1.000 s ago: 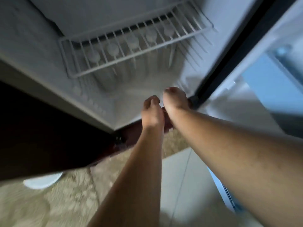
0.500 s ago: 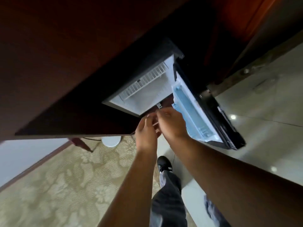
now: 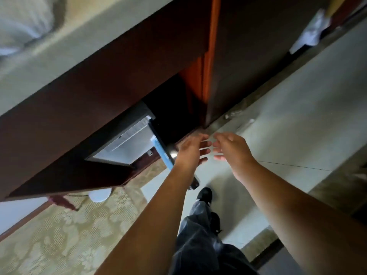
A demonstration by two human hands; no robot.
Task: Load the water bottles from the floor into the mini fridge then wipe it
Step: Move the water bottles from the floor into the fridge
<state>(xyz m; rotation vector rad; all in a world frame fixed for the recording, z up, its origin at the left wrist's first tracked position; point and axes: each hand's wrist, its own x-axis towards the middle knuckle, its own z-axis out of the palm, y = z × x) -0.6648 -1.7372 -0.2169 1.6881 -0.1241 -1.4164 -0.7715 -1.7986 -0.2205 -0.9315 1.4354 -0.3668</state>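
The mini fridge (image 3: 127, 144) sits low inside a dark wooden cabinet (image 3: 99, 92), with its white interior lit. Its door (image 3: 163, 155) stands open, seen edge-on with a pale blue inner lining. No bottles show inside from this angle. My left hand (image 3: 190, 151) and my right hand (image 3: 232, 149) hover side by side just right of the door, over the tiled floor. Both have fingers spread and hold nothing. Two small clear shapes (image 3: 232, 114) lie along the cabinet's foot; they are too blurred to identify.
My dark trouser leg and black shoe (image 3: 204, 195) stand on pale floor tiles (image 3: 297, 135). A patterned beige carpet (image 3: 59, 241) covers the lower left, with a round white object (image 3: 99, 195) under the cabinet edge. A white cloth (image 3: 311, 30) lies at the upper right.
The view has pulled far back from the fridge interior to a standing height. My hands, pressed together by the door, have moved right and opened with fingers spread.
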